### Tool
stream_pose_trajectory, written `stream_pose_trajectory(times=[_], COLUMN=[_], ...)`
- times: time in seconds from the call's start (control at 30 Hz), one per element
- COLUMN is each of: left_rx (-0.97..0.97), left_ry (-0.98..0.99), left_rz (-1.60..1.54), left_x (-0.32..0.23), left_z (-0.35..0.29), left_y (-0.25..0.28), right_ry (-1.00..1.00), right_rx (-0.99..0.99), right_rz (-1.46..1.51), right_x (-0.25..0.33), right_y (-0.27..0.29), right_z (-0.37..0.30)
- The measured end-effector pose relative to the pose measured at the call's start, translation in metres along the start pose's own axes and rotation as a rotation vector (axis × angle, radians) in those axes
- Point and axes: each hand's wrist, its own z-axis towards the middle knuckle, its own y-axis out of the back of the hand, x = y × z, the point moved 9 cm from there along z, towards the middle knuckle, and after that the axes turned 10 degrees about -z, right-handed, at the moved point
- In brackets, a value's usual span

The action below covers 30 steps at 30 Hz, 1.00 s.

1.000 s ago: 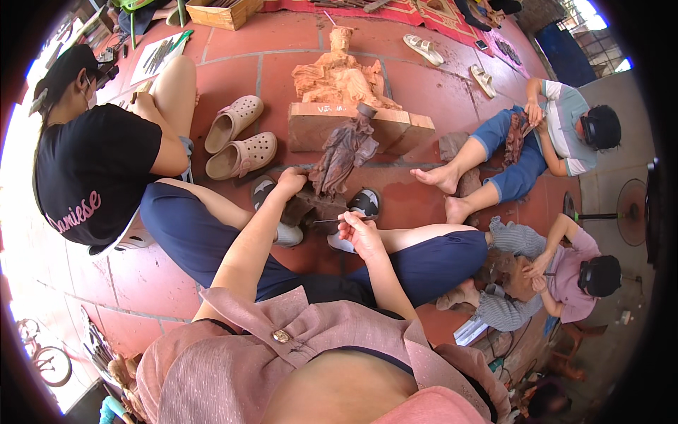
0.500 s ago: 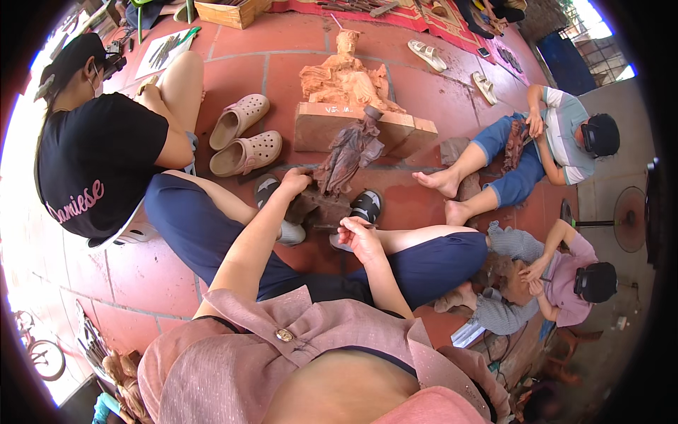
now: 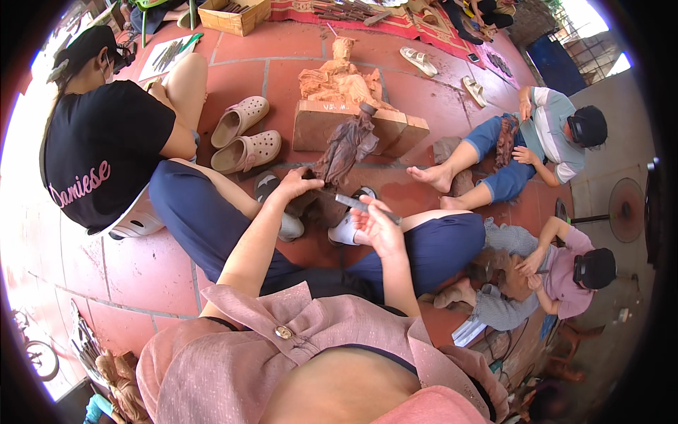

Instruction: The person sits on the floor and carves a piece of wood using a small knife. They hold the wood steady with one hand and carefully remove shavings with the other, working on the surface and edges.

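Note:
A dark reddish-brown carved wooden statue (image 3: 346,150) of a robed, standing figure with a tall cap leans between my feet, on a rough dark base. My left hand (image 3: 300,184) is closed on the base's upper left side, with the thumb reaching toward the figure's foot. In my right hand (image 3: 381,230) is a grey, flat-sided carving tool (image 3: 353,204), slanting up and left toward the base. Its thin dark end comes close to my left thumb; whether it touches the wood I cannot tell.
Behind the statue, a lighter seated wooden figure (image 3: 342,78) rests on a block. Beige clogs (image 3: 247,150) lie left of it, sandals (image 3: 418,61) beyond. One person (image 3: 106,148) sits at my left; two others (image 3: 565,134) work on carvings at right. Tools cover a red mat (image 3: 296,10).
My right hand has risen slightly and turned, bringing the carving tool up toward the base. My left thumb now stretches further right. At right, a co-worker's hands have moved apart.

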Motion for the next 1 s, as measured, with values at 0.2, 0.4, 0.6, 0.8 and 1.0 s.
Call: stream_pose_trajectory(times=[0.2,0.4,0.6,0.8,1.0], left_rx=[-0.040,-0.238,-0.337,-0.280,-0.232], left_ry=[-0.003,-0.114,0.030,-0.030,-0.104], left_rz=[0.325,0.245,0.271,0.473,0.639], left_x=[-0.014,-0.006,-0.030,-0.056,-0.072], left_z=[-0.021,-0.024,-0.055,-0.064,-0.074], left_y=[-0.004,-0.004,-0.023,-0.048,-0.069], right_ry=[0.405,0.693,0.719,0.632,0.817], right_rx=[-0.159,-0.137,-0.130,-0.205,-0.230], right_rz=[-0.371,-0.606,-0.688,-0.818,-1.090], right_x=[0.151,0.268,0.326,0.295,0.285], right_y=[-0.010,-0.021,-0.009,0.003,-0.044], right_z=[-0.044,-0.095,-0.064,-0.017,-0.038])
